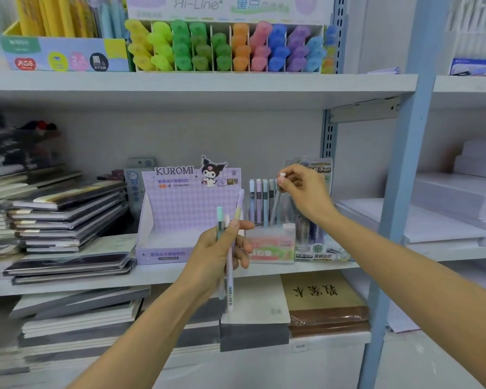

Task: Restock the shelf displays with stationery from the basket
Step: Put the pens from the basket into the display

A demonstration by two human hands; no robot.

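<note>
Head view, centre frame: my right hand (303, 192) pinches the white cap end of a slim grey pen (277, 204), its lower end down among the upright pastel pens (258, 200) in the small pink-and-green cardboard display box (272, 245) on the middle white shelf (166, 273). My left hand (222, 251) grips a bundle of thin pastel pens (230, 276) just left of the box. Step judged: slotting pens singly. Next: seat it, let go, draw another from the bundle. Basket not visible.
</note>
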